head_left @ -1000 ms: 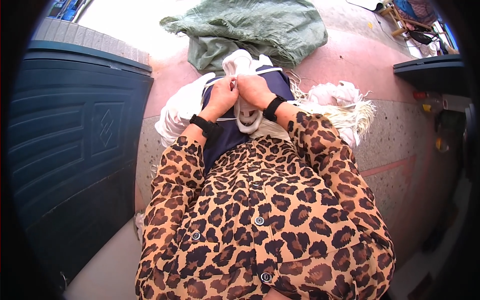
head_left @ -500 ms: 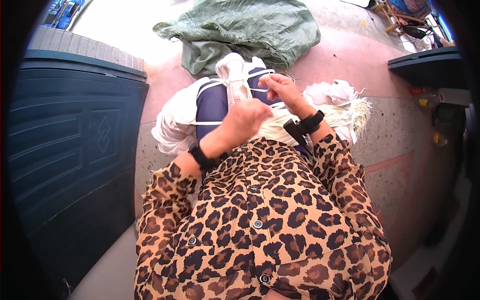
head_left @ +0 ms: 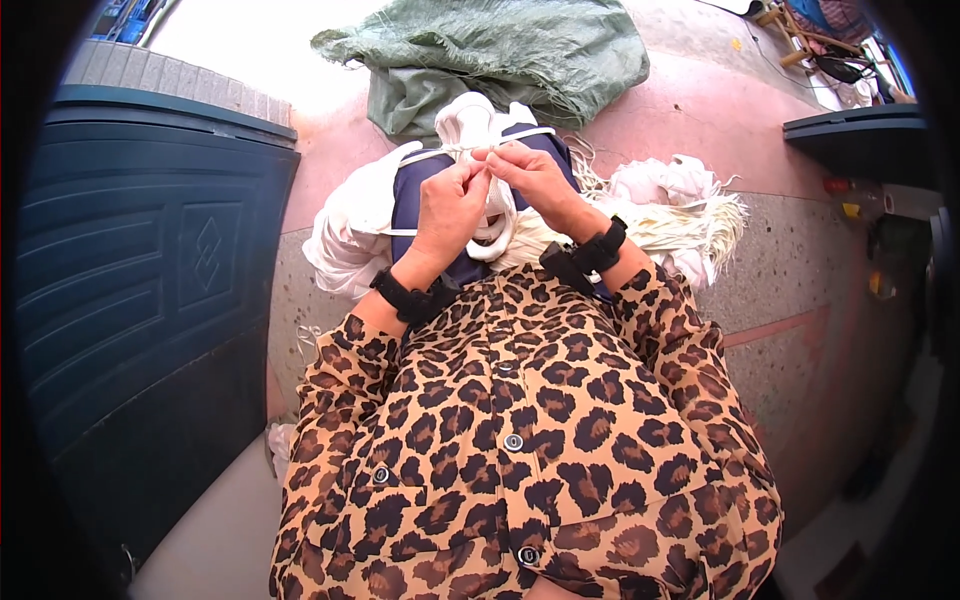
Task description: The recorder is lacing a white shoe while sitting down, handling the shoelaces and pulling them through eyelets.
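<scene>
A white piece that looks like a shoe upper [head_left: 465, 118] lies across my dark-blue-covered lap [head_left: 408, 190], its rounded opening toward me. A thin white lace [head_left: 425, 155] runs over it, with its ends stretching out to both sides. Over the middle of the upper, my left hand [head_left: 450, 205] pinches the lace, fingers closed. My right hand [head_left: 530, 180] is closed on the lace too, its fingertips meeting those of the left. Between them, the hands hide the middle of the upper and the exact spot they grip.
White pieces [head_left: 345, 230] are heaped at my left leg. A bundle of cream-white laces [head_left: 690, 225] and more white pieces [head_left: 665, 180] lie to my right. Beyond my knees is a green woven sack [head_left: 500, 60]. Dark blue door panels [head_left: 160, 260] stand at left.
Both hands have come together over the upper, the left moving forward and the right inward. The lace loop at the right hand has gone, and the upper's near opening now shows.
</scene>
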The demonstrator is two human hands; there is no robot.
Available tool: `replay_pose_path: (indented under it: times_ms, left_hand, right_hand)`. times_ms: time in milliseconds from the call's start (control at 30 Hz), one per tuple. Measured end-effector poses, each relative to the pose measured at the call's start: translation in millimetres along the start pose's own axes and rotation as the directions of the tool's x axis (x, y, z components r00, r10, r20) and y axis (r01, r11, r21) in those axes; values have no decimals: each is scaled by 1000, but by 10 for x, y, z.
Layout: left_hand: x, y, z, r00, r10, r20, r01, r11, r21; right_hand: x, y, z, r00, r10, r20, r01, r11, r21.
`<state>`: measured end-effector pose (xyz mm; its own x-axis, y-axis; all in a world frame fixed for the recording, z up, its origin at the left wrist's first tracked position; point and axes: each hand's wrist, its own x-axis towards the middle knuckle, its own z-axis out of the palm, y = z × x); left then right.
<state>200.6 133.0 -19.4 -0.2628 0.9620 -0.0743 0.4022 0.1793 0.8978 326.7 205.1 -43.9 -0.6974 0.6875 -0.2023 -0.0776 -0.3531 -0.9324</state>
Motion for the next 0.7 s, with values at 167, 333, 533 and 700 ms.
replay_pose_path:
  times_ms: [167,333,533,700]
  left_hand:
    - [37,-49,7,994,-83,69,87,995,-58]
    - [589,-764,-121,992,125,-31,-110,945,307]
    - [1065,-758,-119,947,-27,321,-149,847,510]
    - [1123,-545,-221,889,-22,458,-187,895,406]
  right_hand:
    - [14,93,-55,993,-106,-42,95,972,-216]
    - [21,38,58,958,-282,-55,257,926,-277]
    - [109,-331,-11,974,-225,-4,219,954,-203]
    - [43,-1569,-18,869,-493,34,489,850,-197]
